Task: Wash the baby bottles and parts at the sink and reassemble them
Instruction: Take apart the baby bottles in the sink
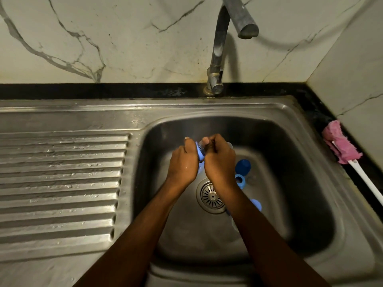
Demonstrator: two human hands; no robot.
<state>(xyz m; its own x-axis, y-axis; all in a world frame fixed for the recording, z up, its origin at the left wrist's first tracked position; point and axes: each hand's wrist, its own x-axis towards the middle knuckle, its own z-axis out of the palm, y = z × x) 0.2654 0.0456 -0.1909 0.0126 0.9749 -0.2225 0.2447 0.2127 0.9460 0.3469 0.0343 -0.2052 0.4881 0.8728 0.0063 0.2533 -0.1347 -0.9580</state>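
**Three loose parts in the sink, one in hand, nothing reassembled**

One blue ring-shaped part (pixel 199 152) is held over the sink (pixel 300 162), between both hands. It is gripped at its edge by the left hand (pixel 182 162), whose fingers are curled round it. The right hand (pixel 218 160) is closed tightly at the part's middle; whether a teat is pinched there cannot be told.

Under the right wrist, a blue cap (pixel 243 167), a blue collar (pixel 240 180) and a paler blue piece (pixel 256 204) lie apart from one another near the drain (pixel 211 196). No stream is seen at the tap (pixel 219 48). A pink brush (pixel 341 141) is left on the bench (pixel 306 94) at the right, well apart from the hands.

Washing is judged to be under way, one part at a time. No bottle body can be made out clearly, and no piece is joined to another, so the rest of the washing and all reassembly are judged to remain.
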